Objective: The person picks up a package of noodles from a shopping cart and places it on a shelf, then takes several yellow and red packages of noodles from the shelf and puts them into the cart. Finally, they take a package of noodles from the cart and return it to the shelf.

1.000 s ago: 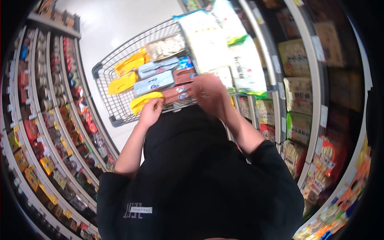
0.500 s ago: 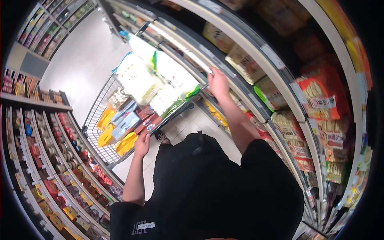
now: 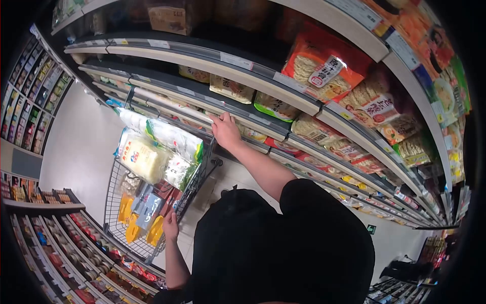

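Observation:
My right hand (image 3: 226, 130) is closed round the near end of the pale handle bar (image 3: 169, 104) of a wire shopping cart (image 3: 112, 202). Lower down, my left hand (image 3: 171, 226) is closed on the cart's side rim, beside yellow packs (image 3: 155, 230). A large clear bag with pale contents (image 3: 143, 157) lies at the handle end of the cart, against a white and green bag (image 3: 178, 138). Grey packs (image 3: 148, 209) and a bag of brownish items (image 3: 130, 183) are farther down in the basket.
Long shelves (image 3: 182, 54) of packed noodles, with a red pack (image 3: 324, 68), run close along the cart's handle side. More shelves (image 3: 76, 248) stand at lower left. Pale floor (image 3: 76, 137) shows beyond the cart. A dark figure or object (image 3: 407, 268) is at lower right.
The view has turned, so the noodle shelves now span the top. Cart and both hands appear lower and farther left, with both hands still holding the cart.

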{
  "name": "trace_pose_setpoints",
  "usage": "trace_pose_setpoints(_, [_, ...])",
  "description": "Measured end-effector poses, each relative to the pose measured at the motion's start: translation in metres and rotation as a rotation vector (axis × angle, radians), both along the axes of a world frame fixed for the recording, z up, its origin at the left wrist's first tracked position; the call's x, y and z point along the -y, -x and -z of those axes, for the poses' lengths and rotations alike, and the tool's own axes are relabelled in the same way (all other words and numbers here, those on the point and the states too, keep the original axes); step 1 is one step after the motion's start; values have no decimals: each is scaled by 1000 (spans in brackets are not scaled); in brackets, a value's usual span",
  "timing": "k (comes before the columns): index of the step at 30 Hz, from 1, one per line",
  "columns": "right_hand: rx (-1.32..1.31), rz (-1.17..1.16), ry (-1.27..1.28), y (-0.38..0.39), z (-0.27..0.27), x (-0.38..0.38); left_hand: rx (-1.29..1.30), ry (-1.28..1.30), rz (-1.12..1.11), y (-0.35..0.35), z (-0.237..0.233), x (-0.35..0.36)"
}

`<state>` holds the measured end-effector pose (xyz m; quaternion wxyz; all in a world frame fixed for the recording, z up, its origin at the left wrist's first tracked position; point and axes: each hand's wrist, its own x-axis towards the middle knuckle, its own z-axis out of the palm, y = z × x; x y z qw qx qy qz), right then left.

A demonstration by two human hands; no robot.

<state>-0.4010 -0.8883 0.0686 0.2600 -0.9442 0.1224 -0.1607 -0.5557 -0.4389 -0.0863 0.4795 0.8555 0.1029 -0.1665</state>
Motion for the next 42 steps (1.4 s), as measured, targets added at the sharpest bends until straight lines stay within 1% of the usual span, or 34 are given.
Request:
trace_pose_setpoints(2, [0, 3, -48, 9, 1, 5, 178, -55, 54, 10, -2, 10])
trace_pose_setpoints(3, [-65, 24, -135, 18, -9, 4, 181, -74, 62, 14, -1, 10])
trace_pose_setpoints(4, [-19, 31, -168, 28, -13, 6, 184, -90, 69, 17, 0, 16])
trace_pose_setpoints(5, [28, 39, -199, 38, -16, 8, 180, -154, 78, 22, -15, 25])
trace_pose_setpoints(6, [74, 45, -228, 50, -17, 11, 171, -201, 49, 26, -10, 29])
trace_pose_setpoints(8, [36, 111, -274, 77, -33, 16, 145, -217, 86, 31, -19, 35])
trace_pose_setpoints(10, [136, 150, -298, 104, -39, 27, 261, -265, 86, 38, -14, 39])
trace_pose_setpoints(12, [239, 240, -332, 130, -64, 39, 396, -283, 23, 43, -43, 54])
trace_pose_setpoints(14, [429, 336, -309, 146, -98, 57, 513, -322, -49, 42, -62, 64])
trace_pose_setpoints(15, [494, 362, -349, 157, -121, 66, 638, -277, -16, 38, -83, 75])
trace_pose_setpoints(16, [558, 388, -388, 165, -141, 78, 684, -173, 34, 30, -104, 89])
trace_pose_setpoints(18, [687, 426, -246, 177, -162, 107, 776, 39, 125, 12, -145, 124])
trace_pose_setpoints(19, [752, 443, -177, 181, -171, 118, 794, 103, 139, 3, -165, 146])
trace_pose_setpoints(21, [759, 479, -3, 189, -193, 131, 885, 193, 270, -20, -205, 189])
trace_pose_setpoints(22, [761, 493, 84, 191, -204, 137, 971, 216, 344, -31, -237, 218])
trace_pose_setpoints(23, [750, 471, 31, 192, -212, 141, 965, 238, 407, -42, -257, 244])
trace_pose_setpoints(24, [759, 464, 128, 191, -218, 147, 972, 296, 448, -52, -279, 273])
trace_pose_setpoints(25, [761, 458, 222, 190, -221, 152, 1015, 262, 506, -60, -300, 299])
trace_pose_setpoints(26, [762, 450, 316, 189, -223, 157, 1016, 286, 543, -67, -323, 326])
trace_pose_setpoints(28, [730, 372, 257, 187, -225, 164, 995, 342, 632, -92, -349, 375])
trace_pose_setpoints(31, [742, 289, 221, 181, -225, 168, 818, 526, 616, -115, -395, 444])
trace_pose_setpoints(32, [730, 301, 195, 180, -226, 172, 759, 607, 608, -125, -403, 465])
trace_pose_setpoints(34, [710, 327, 147, 180, -231, 179, 658, 677, 597, -153, -414, 501])
trace_pose_setpoints(37, [674, 320, -96, 179, -242, 184, 514, 356, 726, -172, -445, 521])
trace_pose_setpoints(40, [589, 330, -184, 182, -250, 188, 404, 483, 817, -192, -440, 537])
trace_pose_setpoints(42, [640, 310, -87, 181, -241, 192, 348, 470, 780, -188, -432, 540])
